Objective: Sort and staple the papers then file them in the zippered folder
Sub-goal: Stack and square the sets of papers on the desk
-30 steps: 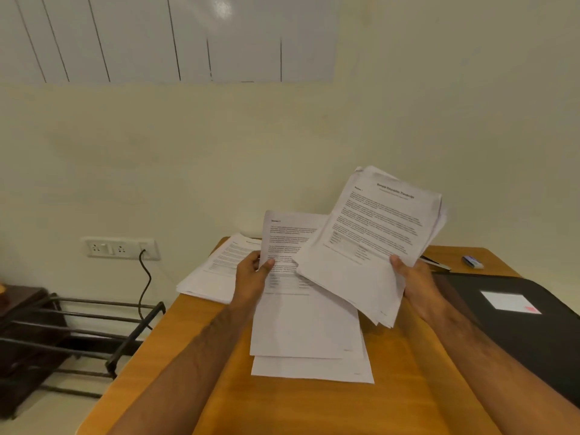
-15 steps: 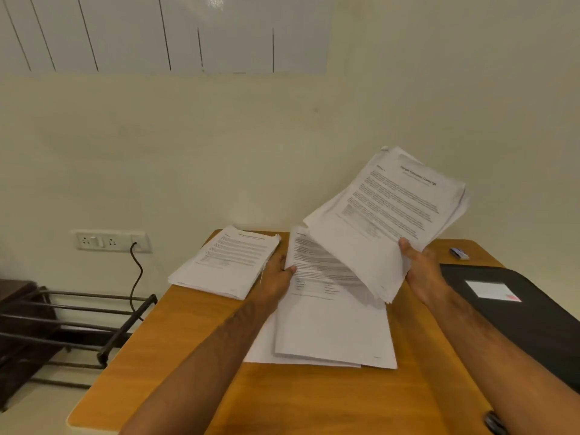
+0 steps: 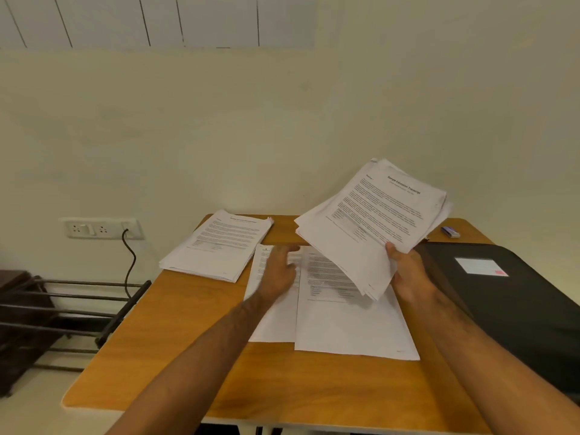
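While the right hand keeps hold of its bundle, the frame reads left to right as follows. At the far left edge, a dark metal rack [image 3: 62, 309] stands on the floor; above it a white wall socket [image 3: 100, 228] carries a black cord [image 3: 130, 262] hanging down. The wooden table [image 3: 282, 387] fills the lower centre. On its upper left corner lies a stack of printed papers [image 3: 219, 246], flat, edges slightly uneven. Just right of that stack, two loose sheets [image 3: 345, 324] lie side by side at mid-frame, overlapping a little. The left hand [image 3: 279, 271] is above the left sheet, motion-blurred, fingers stretched out and gripping nothing; contact with the sheet cannot be judged. Right of centre, the right hand [image 3: 408, 274] pinches the lower edge of a thick bundle of papers [image 3: 376, 221], thumb on top, bundle raised off the table and tilted, printed side to the camera. Hands are apart. At the right of the frame a black zippered folder [image 3: 518, 309] lies flat on the table with a white label [image 3: 480, 266] on its cover. Above it, near the table's far edge, sits a small blue object [image 3: 450, 231]; too small to identify.
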The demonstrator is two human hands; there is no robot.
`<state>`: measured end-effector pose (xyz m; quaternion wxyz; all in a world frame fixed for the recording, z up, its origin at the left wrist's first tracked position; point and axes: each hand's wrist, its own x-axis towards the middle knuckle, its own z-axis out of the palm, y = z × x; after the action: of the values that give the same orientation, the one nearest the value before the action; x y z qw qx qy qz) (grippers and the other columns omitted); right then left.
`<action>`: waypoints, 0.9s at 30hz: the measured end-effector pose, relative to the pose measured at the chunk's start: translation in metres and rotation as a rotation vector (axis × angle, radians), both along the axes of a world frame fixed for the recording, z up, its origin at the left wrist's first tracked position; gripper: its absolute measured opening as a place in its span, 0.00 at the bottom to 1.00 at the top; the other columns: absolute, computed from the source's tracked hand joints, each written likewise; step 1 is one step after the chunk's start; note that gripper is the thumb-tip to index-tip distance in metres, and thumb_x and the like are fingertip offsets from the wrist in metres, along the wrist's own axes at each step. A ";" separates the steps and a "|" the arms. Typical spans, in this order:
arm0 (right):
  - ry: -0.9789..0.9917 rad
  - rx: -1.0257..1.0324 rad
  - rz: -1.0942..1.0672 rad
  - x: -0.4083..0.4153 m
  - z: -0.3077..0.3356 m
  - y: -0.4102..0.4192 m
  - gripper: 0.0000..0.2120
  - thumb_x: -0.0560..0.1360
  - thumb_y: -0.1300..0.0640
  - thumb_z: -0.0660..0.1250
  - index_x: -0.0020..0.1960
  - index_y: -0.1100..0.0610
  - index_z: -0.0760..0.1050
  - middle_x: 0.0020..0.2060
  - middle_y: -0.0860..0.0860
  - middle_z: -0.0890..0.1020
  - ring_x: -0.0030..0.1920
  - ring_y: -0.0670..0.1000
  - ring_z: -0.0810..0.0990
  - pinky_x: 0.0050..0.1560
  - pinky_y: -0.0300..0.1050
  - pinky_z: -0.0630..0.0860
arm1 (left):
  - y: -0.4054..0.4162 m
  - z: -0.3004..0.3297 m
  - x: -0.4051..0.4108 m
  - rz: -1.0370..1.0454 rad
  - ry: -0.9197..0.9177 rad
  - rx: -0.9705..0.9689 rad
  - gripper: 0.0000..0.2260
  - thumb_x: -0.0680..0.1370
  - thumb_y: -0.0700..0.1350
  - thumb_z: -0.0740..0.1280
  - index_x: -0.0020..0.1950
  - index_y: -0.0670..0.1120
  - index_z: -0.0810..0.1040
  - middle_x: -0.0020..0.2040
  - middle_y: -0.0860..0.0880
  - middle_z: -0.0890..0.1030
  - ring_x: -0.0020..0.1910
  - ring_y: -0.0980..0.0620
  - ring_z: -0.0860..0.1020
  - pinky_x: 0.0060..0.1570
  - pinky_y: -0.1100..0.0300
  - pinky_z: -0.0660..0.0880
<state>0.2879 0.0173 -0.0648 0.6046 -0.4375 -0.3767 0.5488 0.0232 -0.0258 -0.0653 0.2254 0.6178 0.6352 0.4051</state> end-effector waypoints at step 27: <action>-0.035 0.080 0.254 -0.019 -0.011 -0.014 0.17 0.85 0.57 0.59 0.72 0.45 0.72 0.65 0.48 0.81 0.64 0.50 0.81 0.63 0.58 0.77 | -0.009 -0.009 -0.088 0.244 -0.660 0.156 0.07 0.74 0.41 0.76 0.51 0.46 0.83 0.47 0.49 0.86 0.46 0.47 0.85 0.50 0.45 0.83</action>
<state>0.2688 0.0033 -0.0756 0.5406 -0.3712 -0.4614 0.5976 -0.0643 -0.0351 -0.0745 0.3204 0.3887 0.5645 0.6540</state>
